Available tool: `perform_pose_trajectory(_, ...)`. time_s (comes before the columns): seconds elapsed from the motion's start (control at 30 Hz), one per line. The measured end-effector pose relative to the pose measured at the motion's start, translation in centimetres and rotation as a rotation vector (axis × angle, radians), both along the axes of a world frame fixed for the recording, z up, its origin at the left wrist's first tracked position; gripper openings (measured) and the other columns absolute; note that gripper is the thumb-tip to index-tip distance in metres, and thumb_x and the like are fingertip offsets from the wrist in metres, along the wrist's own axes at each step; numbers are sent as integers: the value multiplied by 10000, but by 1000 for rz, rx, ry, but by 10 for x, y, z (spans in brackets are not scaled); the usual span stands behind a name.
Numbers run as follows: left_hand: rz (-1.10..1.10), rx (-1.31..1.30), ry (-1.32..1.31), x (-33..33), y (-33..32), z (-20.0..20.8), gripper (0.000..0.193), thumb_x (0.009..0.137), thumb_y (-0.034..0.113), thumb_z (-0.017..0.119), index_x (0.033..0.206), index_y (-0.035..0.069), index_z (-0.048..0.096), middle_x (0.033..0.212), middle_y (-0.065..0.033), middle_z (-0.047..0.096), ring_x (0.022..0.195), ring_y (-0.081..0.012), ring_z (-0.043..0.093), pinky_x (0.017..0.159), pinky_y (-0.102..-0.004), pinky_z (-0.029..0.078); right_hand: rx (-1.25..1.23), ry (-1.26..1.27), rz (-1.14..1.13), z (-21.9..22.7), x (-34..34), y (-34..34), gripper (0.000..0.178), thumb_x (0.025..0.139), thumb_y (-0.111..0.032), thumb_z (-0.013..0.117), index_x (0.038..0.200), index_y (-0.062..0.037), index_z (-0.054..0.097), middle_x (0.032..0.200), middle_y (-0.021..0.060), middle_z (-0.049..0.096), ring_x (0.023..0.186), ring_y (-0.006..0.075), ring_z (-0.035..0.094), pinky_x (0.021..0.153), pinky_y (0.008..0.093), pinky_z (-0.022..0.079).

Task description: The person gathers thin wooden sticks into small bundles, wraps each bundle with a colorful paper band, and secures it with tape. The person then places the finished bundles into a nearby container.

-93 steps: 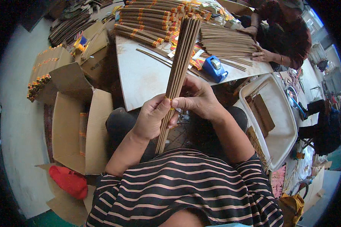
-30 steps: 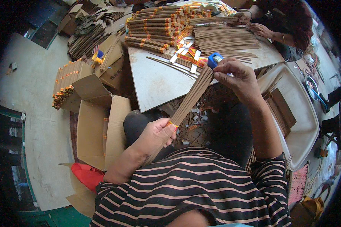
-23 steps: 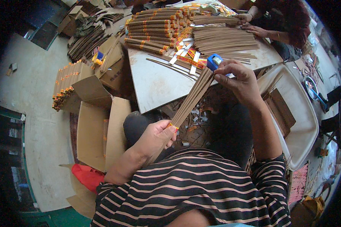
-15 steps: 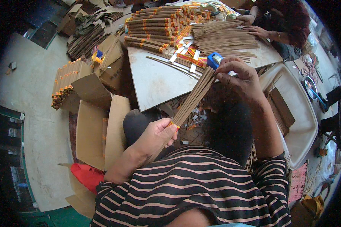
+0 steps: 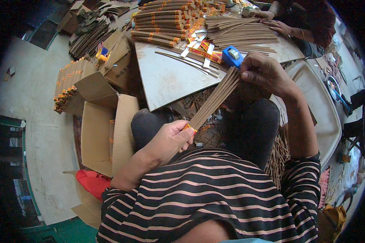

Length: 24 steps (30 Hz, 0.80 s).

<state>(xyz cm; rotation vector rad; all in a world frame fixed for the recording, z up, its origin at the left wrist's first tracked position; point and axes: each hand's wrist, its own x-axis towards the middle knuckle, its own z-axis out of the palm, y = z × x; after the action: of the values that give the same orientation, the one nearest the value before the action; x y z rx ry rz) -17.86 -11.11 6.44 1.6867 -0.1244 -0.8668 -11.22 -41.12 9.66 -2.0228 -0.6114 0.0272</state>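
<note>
A slim bundle of brown incense sticks (image 5: 215, 98) slants up and to the right across my lap. Its lower part is wrapped by a red and yellow paper band, and there my left hand (image 5: 172, 139) is closed around it. At the fanned upper tips is my right hand (image 5: 267, 75), its thumb and fingers pinched together. Whatever those fingertips hold, if anything, is hidden. Just beyond them, a blue tape dispenser (image 5: 232, 56) rests on the white table (image 5: 166, 89), beside loose sticks and paper bands (image 5: 205, 54).
Banded bundles (image 5: 158, 26) are stacked on the table near a spread of loose sticks (image 5: 239, 34). Across it, a co-worker's hands (image 5: 278, 26) touch the sticks. An open cardboard box (image 5: 95, 137) stands at left, and a white tub (image 5: 330, 121) at right.
My right hand has shifted slightly up and right, and its fingers are a little farther from the stick tips. My left hand keeps its hold on the bundle. The whole view has shifted slightly.
</note>
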Motion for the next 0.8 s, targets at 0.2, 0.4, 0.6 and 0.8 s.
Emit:
perform_pose_trajectory(0.2, -8, -21, 5, 1, 0, -2, 248, 906, 299, 475, 862, 57, 513, 701, 19, 506, 584, -42, 456, 529, -170, 394, 13, -7, 17, -1, 1, -1, 203, 815, -208, 611, 806, -23, 528, 784, 30, 480, 772, 129, 453, 713, 261, 382)
perform_pose_trajectory(0.4, 9, -21, 12, 0, -1, -1, 239, 914, 280, 463, 848, 55, 513, 693, 17, 503, 574, -38, 445, 509, -165, 388, 4, 39, -10, -1, 1, 0, 208, 819, -209, 612, 813, -18, 530, 777, 23, 475, 766, 117, 447, 704, 252, 381)
perform_pose_trajectory(0.6, -10, -3, 2, 1, -1, -2, 239, 908, 292, 472, 870, 60, 512, 702, 22, 508, 586, -41, 464, 526, -170, 399, -41, 103, -54, 1, 3, 2, 186, 804, -175, 628, 820, -13, 537, 764, 15, 471, 757, 103, 443, 695, 244, 381)
perform_pose_trajectory(0.8, -14, 2, -1, 1, -2, -5, 233, 912, 281, 463, 865, 57, 508, 699, 25, 502, 583, -44, 456, 533, -176, 398, -18, 131, -73, 2, 4, 4, 181, 776, -145, 656, 807, -7, 542, 717, -1, 466, 708, 98, 439, 648, 235, 385)
